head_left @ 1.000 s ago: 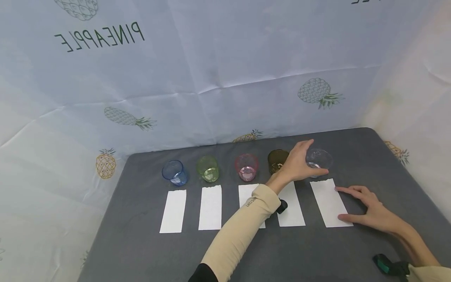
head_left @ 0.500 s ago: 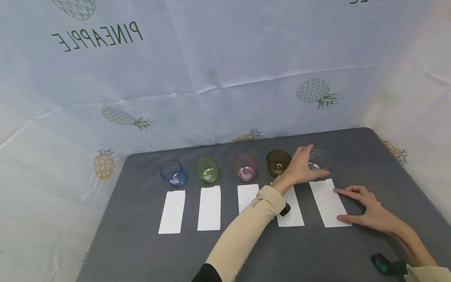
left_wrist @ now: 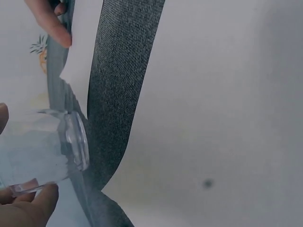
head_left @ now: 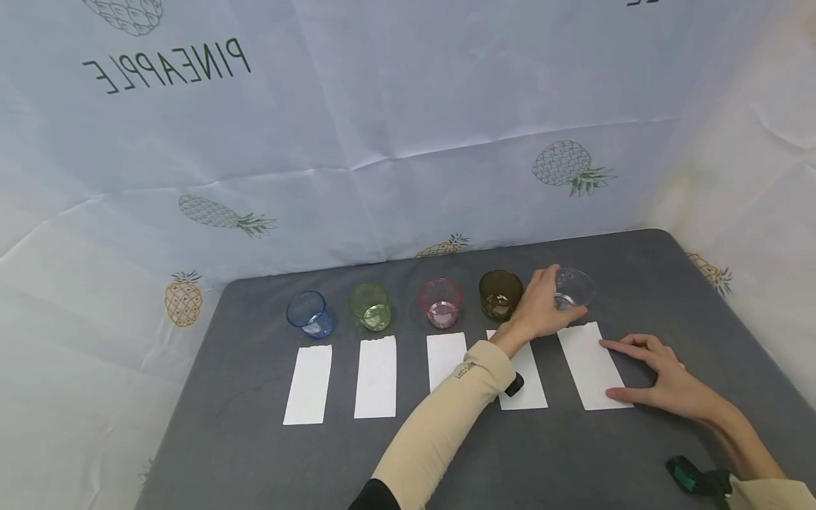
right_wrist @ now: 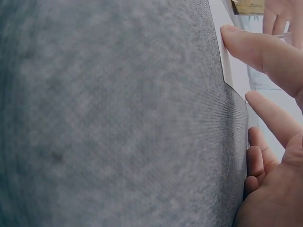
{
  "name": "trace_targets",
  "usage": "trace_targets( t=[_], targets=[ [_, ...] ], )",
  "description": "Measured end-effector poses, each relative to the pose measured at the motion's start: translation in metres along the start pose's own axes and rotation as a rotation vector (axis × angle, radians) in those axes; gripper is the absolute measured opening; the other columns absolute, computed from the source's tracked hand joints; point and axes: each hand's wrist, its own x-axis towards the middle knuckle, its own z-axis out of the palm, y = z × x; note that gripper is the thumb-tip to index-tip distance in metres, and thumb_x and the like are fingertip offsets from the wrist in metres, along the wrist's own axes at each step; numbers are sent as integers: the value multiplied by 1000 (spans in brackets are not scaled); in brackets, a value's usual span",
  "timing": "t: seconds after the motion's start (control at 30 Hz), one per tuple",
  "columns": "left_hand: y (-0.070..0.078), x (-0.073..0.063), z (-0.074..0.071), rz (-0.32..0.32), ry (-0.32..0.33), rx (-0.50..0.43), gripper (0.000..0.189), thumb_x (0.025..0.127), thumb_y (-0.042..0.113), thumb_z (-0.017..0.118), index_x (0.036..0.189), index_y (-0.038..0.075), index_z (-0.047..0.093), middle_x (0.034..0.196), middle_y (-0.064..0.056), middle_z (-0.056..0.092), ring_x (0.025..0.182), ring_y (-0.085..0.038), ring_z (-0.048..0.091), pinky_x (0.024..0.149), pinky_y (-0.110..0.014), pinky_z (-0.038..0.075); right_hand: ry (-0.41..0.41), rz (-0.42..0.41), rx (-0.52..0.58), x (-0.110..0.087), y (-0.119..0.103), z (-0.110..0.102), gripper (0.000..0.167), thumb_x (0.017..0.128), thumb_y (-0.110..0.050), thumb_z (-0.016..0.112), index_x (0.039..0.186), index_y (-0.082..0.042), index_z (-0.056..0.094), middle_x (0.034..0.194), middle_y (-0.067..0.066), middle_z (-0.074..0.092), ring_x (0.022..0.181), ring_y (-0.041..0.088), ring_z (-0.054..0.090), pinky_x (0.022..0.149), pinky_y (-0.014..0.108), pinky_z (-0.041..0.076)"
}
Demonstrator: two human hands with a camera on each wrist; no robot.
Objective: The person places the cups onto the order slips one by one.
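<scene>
Left grip: holding clear glass | right grip: wide, touching paper | cloth: mirrored "PINEAPPLE"

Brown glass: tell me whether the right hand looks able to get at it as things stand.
Probably not by a straight path: in the head view, the left hand, with its fingers around the clear glass, lies between the right hand and the brown glass.

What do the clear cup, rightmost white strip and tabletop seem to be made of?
Clear cup: glass or hard plastic, glossy; transparent with highlights.
Rightmost white strip: probably paper, matte; thin, ragged far edge.
Tabletop: possibly cloth-covered, dull dark grey; left wrist view shows a woven-looking grain.
</scene>
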Motion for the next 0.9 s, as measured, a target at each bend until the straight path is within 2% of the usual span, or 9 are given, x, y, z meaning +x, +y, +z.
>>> trace_targets(
  t=[0.07,0.13,0.3,0.37,0.47,0.57,0.7,0.8,0.9],
  targets=[
    [1,-1,0,13,11,4,83,95,38,72,160,9,30,160,-9,39,146,-18,45,117,-23,41,-2,-3,3,0,-1,0,81,74,-24,92,146,-16,56,128,10,41,115,32,29,87,68,26],
    [3,-2,-1,30,16,8,83,95,39,71,160,10,29,161,-9,38,147,-17,45,117,-23,42,0,-9,3,-1,0,0,82,73,-23,92,146,-17,55,128,11,42,121,21,27,86,69,26],
    [9,-6,-6,89,26,1,83,95,39,71,160,10,28,161,-9,37,147,-17,44,115,-22,43,-5,0,9,-1,-1,0,82,73,-21,92,146,-17,55,128,12,42,122,23,27,86,70,26],
    [11,-7,-10,118,31,0,84,95,40,71,160,10,28,161,-9,38,146,-17,46,114,-21,43,-14,4,15,0,-2,0,83,73,-21,91,147,-15,55,128,13,41,117,37,30,85,71,25],
    [13,-10,-16,159,46,5,84,93,40,73,159,10,30,157,-9,42,141,-15,49,109,-17,44,-9,0,15,0,-1,0,82,73,-22,92,146,-16,55,127,12,41,116,35,30,86,70,25],
    [16,-15,-22,193,62,-6,84,91,40,75,158,11,34,154,-8,47,137,-14,52,105,-16,45,4,-11,14,-1,0,1,81,73,-22,92,145,-16,56,126,9,41,117,27,29,86,70,25],
    [17,-21,-29,222,79,-40,85,88,43,77,157,14,38,151,-6,51,132,-12,55,100,-15,46,18,-18,17,-1,0,1,80,73,-23,92,144,-17,58,124,6,40,115,4,22,85,68,26],
    [18,-25,-32,229,81,-60,85,86,45,78,156,16,39,150,-4,52,129,-10,56,97,-13,46,14,-17,17,-1,0,0,81,73,-23,92,145,-16,57,126,7,40,118,8,22,85,68,26],
    [19,-29,-33,235,80,-67,85,86,46,78,156,17,40,149,-3,53,127,-9,56,95,-13,46,2,-12,21,0,0,-1,81,74,-23,92,146,-15,56,127,9,40,118,28,27,85,69,26]
  ],
)
